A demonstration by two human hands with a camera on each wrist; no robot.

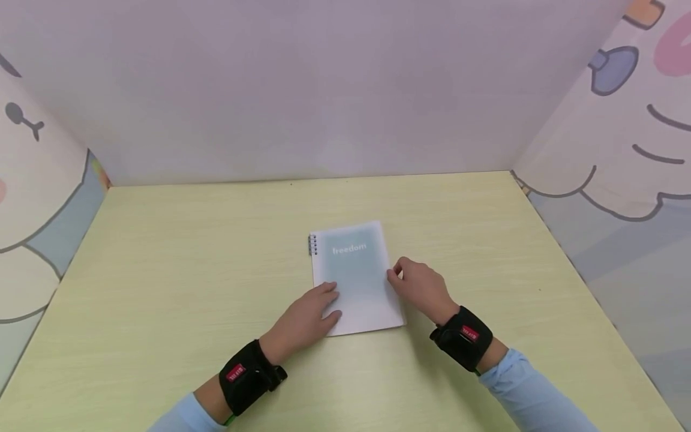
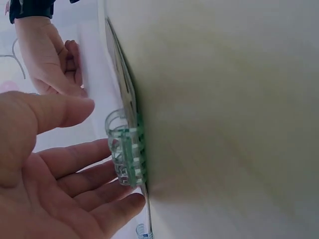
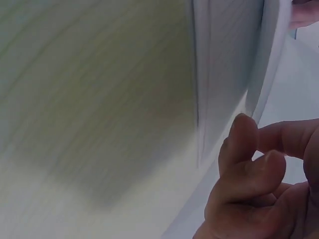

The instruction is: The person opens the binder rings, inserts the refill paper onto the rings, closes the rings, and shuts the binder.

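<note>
A spiral notebook [image 1: 357, 277] with a pale blue-green cover printed "freedom" lies closed in the middle of the pale yellow-green table [image 1: 162, 270]. My left hand [image 1: 330, 303] rests flat on its lower left part, fingers straight. The left wrist view shows those fingers [image 2: 94, 172] reaching toward the clear spiral binding [image 2: 127, 154]. My right hand [image 1: 397, 273] is at the notebook's right edge with its fingers curled. In the right wrist view its fingertips [image 3: 245, 137] pinch the cover's edge [image 3: 264, 69], which stands slightly off the pages.
Walls enclose the table: a plain one at the back [image 1: 324, 90] and cartoon-printed panels at the left [image 1: 38, 198] and right [image 1: 621, 168]. Both wrists wear black straps, over light blue sleeves.
</note>
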